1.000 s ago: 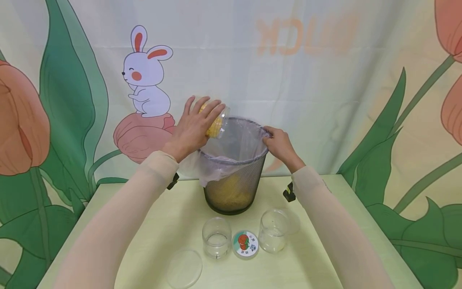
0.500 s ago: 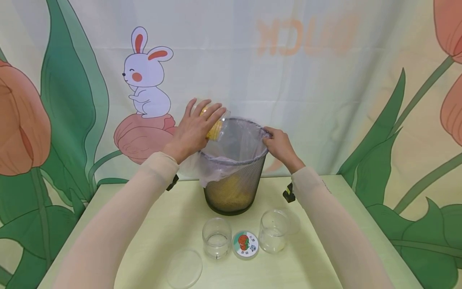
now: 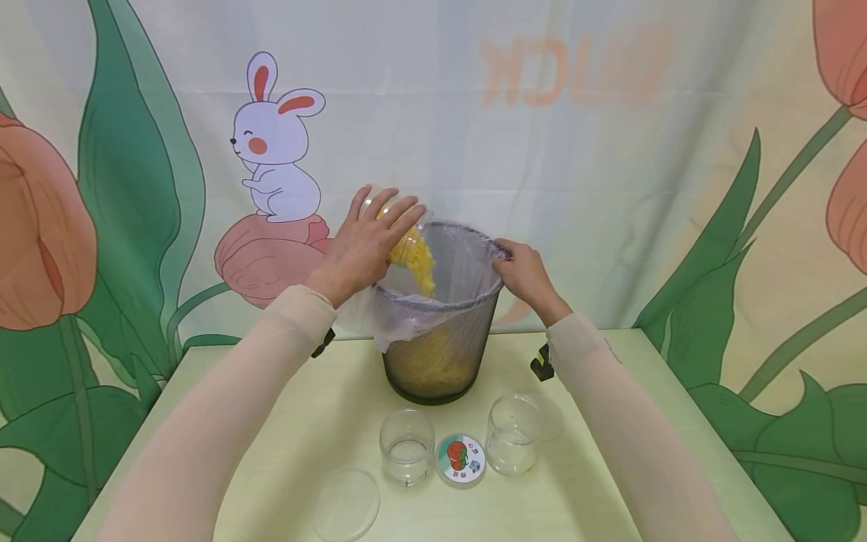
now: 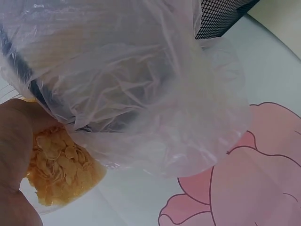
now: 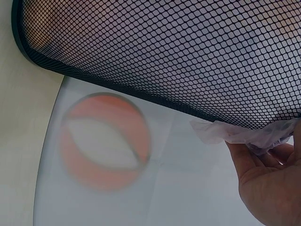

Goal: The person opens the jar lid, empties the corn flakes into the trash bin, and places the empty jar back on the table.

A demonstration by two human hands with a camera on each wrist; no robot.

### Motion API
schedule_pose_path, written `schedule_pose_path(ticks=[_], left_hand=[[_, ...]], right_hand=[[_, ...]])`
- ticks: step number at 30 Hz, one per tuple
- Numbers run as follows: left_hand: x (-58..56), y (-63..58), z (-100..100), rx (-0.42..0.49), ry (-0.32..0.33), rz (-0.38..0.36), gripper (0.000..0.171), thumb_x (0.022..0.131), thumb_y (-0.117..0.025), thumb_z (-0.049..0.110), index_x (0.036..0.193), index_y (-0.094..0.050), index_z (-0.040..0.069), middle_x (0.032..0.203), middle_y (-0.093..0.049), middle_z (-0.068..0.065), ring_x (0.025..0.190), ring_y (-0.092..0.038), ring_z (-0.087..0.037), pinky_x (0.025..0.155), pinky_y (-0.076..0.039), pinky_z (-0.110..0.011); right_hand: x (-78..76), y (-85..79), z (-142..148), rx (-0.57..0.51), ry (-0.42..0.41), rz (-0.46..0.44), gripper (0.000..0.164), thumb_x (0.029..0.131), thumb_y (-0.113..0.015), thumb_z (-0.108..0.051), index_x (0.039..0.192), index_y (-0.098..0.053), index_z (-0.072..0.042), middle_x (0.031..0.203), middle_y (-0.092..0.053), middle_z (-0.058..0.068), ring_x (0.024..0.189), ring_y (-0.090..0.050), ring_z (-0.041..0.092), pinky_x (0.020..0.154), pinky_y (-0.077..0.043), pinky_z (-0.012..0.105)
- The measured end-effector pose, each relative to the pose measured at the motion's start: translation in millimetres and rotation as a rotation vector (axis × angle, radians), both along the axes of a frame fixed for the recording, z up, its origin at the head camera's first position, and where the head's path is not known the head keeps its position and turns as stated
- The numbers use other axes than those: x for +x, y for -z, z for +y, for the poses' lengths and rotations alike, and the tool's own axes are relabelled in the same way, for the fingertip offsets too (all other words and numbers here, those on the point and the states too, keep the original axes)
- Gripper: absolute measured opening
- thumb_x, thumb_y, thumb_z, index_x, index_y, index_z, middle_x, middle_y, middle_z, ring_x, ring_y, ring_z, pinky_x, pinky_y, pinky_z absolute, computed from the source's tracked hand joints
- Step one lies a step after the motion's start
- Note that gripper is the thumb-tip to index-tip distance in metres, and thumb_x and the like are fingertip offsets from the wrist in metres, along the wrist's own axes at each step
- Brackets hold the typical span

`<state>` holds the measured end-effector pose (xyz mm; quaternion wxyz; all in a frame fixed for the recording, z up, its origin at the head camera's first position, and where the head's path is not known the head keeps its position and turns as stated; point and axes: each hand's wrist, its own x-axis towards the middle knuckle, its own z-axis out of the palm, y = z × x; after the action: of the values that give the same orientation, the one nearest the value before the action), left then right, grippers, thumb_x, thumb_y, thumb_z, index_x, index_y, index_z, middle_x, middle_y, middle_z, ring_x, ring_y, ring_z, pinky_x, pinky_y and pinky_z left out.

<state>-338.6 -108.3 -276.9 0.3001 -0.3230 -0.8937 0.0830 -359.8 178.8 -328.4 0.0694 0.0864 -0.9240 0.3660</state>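
Note:
My left hand [image 3: 359, 245] grips a clear jar [image 3: 409, 239] tipped over the left rim of a black mesh wastebasket [image 3: 436, 357]. Yellow flakes [image 3: 423, 269] stream from its mouth into the basket. In the left wrist view, flakes [image 4: 66, 167] still fill part of the jar, beside the thumb. A thin translucent bag [image 4: 136, 94] lines the basket and folds down over its outside. On the opposite side my right hand [image 3: 531, 275] pinches the rim together with the liner; the right wrist view shows the bunched plastic [image 5: 249, 134] at the fingers. A yellowish heap shows through the lower mesh.
Two clear jars, one at left [image 3: 406, 455] and one at right [image 3: 513, 444], stand in front of the basket. Between them lies a lid with a tomato picture [image 3: 461, 459]; a clear lid [image 3: 347, 504] lies nearer. A printed curtain [image 3: 433, 113] hangs behind the table [image 3: 291, 429].
The jar has tilted further down, and flakes that were inside it now pour out into the basket. My right hand stays on the rim.

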Motion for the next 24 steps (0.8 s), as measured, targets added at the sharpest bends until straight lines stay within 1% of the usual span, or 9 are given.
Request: schedule_pose_path(ticks=[2,3,9,17,21,24], left_hand=[[0.0,-0.2,0.1,0.001,-0.001,-0.003,0.091,0.076,-0.071,0.003,0.154,-0.028,0.02,0.158,-0.032,-0.004,0.147,-0.022,-0.033,0.122,-0.008,-0.056],[0.0,-0.4,0.2,0.002,0.0,-0.004,0.091,0.076,-0.071,0.003,0.154,-0.028,0.02,0.158,-0.032,-0.004,0.147,-0.021,-0.033,0.122,-0.008,-0.056],[-0.7,-2.0,0.2,-0.015,0.004,0.023,0.09,0.076,-0.07,0.002,0.154,-0.029,0.02,0.158,-0.032,-0.004,0.147,-0.022,-0.033,0.121,-0.009,-0.056],[-1.0,-5.7,-0.5,-0.031,0.01,0.036,0.091,0.075,-0.071,0.002,0.154,-0.028,0.02,0.157,-0.033,-0.004,0.147,-0.021,-0.033,0.121,-0.009,-0.057],[-1.0,-8.1,-0.8,-0.04,0.008,0.043,0.09,0.076,-0.07,0.002,0.154,-0.028,0.02,0.157,-0.033,-0.004,0.147,-0.021,-0.033,0.121,-0.009,-0.057],[-1.1,-9.9,-0.9,-0.044,0.01,0.051,0.089,0.077,-0.069,0.001,0.153,-0.028,0.02,0.157,-0.033,-0.004,0.147,-0.022,-0.033,0.121,-0.01,-0.057]], right_hand=[[0.1,-0.3,-0.1,0.002,0.001,0.005,0.053,0.096,-0.045,-0.018,0.148,-0.043,-0.008,0.145,-0.052,0.017,0.085,-0.05,0.026,0.075,-0.04,0.034],[0.3,-0.4,-0.1,0.003,0.0,0.008,0.053,0.096,-0.045,-0.018,0.148,-0.043,-0.008,0.145,-0.051,0.017,0.084,-0.05,0.025,0.075,-0.04,0.034],[0.6,0.0,0.3,-0.005,-0.004,0.007,0.054,0.095,-0.044,-0.017,0.149,-0.042,-0.008,0.14,-0.055,0.018,0.067,-0.043,0.022,0.064,-0.038,0.032],[2.0,0.0,-0.4,-0.007,-0.004,-0.001,0.054,0.096,-0.044,-0.018,0.149,-0.042,-0.009,0.14,-0.055,0.016,0.066,-0.042,0.02,0.063,-0.038,0.031],[1.7,-0.4,-0.5,-0.012,-0.003,-0.005,0.053,0.097,-0.044,-0.018,0.149,-0.041,-0.01,0.131,-0.06,0.017,0.06,-0.039,0.017,0.06,-0.038,0.03],[1.3,-0.9,-0.3,-0.011,-0.006,-0.007,0.054,0.096,-0.044,-0.017,0.149,-0.041,-0.01,0.121,-0.063,0.018,0.058,-0.037,0.016,0.059,-0.037,0.03]])
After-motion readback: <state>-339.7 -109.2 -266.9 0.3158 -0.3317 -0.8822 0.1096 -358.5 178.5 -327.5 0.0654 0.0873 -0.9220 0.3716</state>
